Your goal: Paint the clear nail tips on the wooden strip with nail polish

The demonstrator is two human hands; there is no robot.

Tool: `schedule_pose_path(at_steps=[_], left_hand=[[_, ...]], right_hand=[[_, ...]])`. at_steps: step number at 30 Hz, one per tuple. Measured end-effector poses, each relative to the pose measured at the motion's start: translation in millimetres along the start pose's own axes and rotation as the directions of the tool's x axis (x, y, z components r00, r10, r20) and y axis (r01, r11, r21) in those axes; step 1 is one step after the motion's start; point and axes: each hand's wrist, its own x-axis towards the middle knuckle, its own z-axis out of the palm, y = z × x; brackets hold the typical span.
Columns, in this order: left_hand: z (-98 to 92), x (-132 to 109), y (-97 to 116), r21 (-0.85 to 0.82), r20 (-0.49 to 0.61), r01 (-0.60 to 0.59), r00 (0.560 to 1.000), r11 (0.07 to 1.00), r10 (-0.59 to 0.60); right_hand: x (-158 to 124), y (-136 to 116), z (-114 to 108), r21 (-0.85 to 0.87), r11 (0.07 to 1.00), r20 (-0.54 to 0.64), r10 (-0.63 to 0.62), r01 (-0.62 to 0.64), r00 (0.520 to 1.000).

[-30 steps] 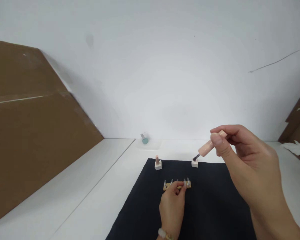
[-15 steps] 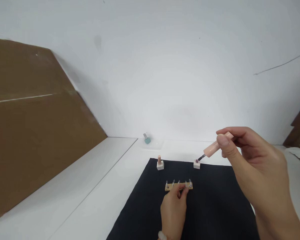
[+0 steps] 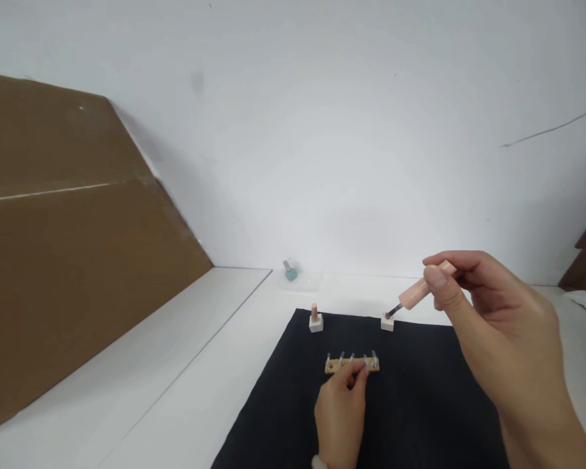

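Observation:
My right hand (image 3: 502, 332) pinches the pale pink cap of a nail polish brush (image 3: 417, 294). Its dark bristle end reaches down to the mouth of an open white square bottle (image 3: 387, 324). Below and to the left, my left hand (image 3: 340, 407) has thumb and forefinger closed at a clear nail tip (image 3: 366, 362), one of several standing upright on a small wooden strip (image 3: 336, 367). The fingers cover part of the strip's front edge.
A black cloth (image 3: 420, 391) covers part of the white table (image 3: 195, 365). A closed bottle with a pink cap (image 3: 315, 319) stands at its back left. Behind lies a tilted teal bottle (image 3: 290, 273) on a clear tray (image 3: 308, 284). A brown panel (image 3: 68, 260) rises at left.
The brush tip has come slightly lower at the open bottle's mouth. My left hand keeps its pinch at the strip. The whole view has shifted slightly.

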Motion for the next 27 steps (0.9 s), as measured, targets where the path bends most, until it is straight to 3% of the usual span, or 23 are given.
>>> schedule_pose_path(at_steps=[27], left_hand=[[-2.1, 1.1, 0.8, 0.053, 0.024, -0.067, 0.998, 0.996, 0.066]], right_hand=[[-0.2, -2.3, 0.1, 0.035, 0.999, 0.017, 0.017, -0.017, 1.0]])
